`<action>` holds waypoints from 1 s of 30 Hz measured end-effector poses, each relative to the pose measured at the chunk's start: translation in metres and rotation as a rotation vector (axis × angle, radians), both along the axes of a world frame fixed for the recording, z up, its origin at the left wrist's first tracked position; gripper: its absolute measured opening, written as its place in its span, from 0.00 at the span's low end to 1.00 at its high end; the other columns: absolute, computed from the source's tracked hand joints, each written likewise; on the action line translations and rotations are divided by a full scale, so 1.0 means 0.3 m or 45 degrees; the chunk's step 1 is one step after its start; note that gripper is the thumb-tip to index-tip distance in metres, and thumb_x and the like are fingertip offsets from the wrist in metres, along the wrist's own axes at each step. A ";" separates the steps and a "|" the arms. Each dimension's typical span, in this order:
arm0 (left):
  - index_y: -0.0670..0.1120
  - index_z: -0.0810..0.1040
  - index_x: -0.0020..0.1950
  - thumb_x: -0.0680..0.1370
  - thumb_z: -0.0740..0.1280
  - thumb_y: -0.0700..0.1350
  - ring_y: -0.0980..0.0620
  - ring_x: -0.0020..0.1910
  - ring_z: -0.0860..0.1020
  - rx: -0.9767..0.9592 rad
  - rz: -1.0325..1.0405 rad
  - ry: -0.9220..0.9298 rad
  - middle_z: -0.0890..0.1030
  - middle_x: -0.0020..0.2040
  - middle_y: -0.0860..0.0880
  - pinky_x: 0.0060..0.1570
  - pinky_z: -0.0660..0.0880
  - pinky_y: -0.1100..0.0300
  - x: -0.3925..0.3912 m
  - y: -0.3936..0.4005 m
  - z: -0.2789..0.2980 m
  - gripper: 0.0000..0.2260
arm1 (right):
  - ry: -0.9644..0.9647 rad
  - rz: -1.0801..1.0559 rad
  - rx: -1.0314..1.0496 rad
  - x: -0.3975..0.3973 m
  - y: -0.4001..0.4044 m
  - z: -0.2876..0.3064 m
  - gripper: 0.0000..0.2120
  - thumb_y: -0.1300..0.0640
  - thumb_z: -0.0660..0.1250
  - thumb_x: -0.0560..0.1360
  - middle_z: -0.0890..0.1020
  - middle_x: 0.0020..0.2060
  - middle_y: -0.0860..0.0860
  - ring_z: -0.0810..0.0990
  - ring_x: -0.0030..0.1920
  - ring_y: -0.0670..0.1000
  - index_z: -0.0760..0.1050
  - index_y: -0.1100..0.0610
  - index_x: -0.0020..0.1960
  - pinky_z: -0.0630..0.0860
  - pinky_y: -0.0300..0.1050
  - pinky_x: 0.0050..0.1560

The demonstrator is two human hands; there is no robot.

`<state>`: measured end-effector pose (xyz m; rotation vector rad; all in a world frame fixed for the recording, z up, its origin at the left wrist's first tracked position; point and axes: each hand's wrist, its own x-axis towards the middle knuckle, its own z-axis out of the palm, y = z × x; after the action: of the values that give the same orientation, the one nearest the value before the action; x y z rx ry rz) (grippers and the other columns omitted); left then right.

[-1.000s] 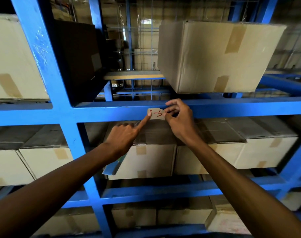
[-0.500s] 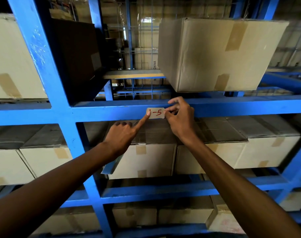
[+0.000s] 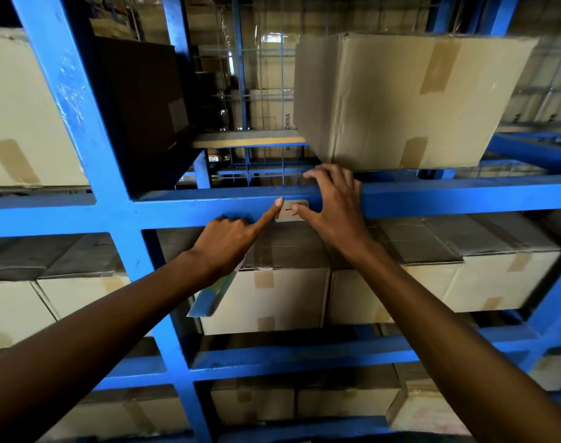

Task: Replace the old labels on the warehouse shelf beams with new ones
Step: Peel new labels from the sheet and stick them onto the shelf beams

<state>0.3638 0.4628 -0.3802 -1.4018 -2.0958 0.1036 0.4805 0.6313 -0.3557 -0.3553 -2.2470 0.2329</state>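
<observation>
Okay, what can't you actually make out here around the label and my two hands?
- Writing on the label, head view: only red strokes show; the right hand covers its right part.
- Left edge of the label: under the left hand's index fingertip.
- Whether the label is stuck flat to the beam: cannot tell.
- Cartons behind the wire mesh: print too small and dim beyond "CHINA".

My right hand (image 3: 333,207) covers the right part of the label (image 3: 288,212), so I can't read its red marking past one dash. Left hand (image 3: 228,247) hides whatever it holds underneath. Both forearms are cut off by the bottom edge.
</observation>
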 end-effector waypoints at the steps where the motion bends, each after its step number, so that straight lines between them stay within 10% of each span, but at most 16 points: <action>1: 0.53 0.28 0.72 0.75 0.63 0.35 0.48 0.27 0.69 -0.009 0.006 0.033 0.81 0.41 0.44 0.34 0.66 0.56 -0.002 0.000 0.000 0.45 | -0.020 0.015 -0.004 -0.004 0.010 0.003 0.25 0.49 0.72 0.68 0.71 0.63 0.54 0.65 0.65 0.55 0.70 0.52 0.63 0.60 0.49 0.64; 9: 0.48 0.27 0.72 0.75 0.66 0.38 0.46 0.36 0.78 -0.141 0.006 0.209 0.81 0.43 0.45 0.40 0.75 0.54 -0.028 -0.030 -0.032 0.46 | 0.032 0.100 -0.242 0.044 0.093 -0.030 0.19 0.51 0.68 0.72 0.77 0.61 0.50 0.65 0.63 0.49 0.71 0.50 0.62 0.55 0.44 0.62; 25: 0.51 0.27 0.72 0.76 0.63 0.37 0.44 0.39 0.78 -0.189 -0.069 0.186 0.80 0.42 0.43 0.47 0.74 0.51 -0.029 -0.022 -0.035 0.44 | -0.170 0.015 0.145 0.056 0.110 -0.042 0.24 0.52 0.69 0.72 0.74 0.65 0.56 0.67 0.68 0.55 0.69 0.55 0.66 0.50 0.53 0.70; 30: 0.56 0.38 0.74 0.78 0.60 0.39 0.53 0.28 0.72 -0.064 -0.266 -0.414 0.76 0.34 0.48 0.33 0.70 0.55 -0.056 -0.084 -0.030 0.37 | -0.133 -0.019 0.117 0.076 0.071 -0.050 0.22 0.55 0.67 0.73 0.73 0.66 0.56 0.65 0.70 0.54 0.69 0.56 0.66 0.54 0.52 0.68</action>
<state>0.3469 0.4377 -0.3891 -1.7557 -2.1968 -0.1680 0.5032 0.6527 -0.3705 -0.3418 -2.3479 0.1051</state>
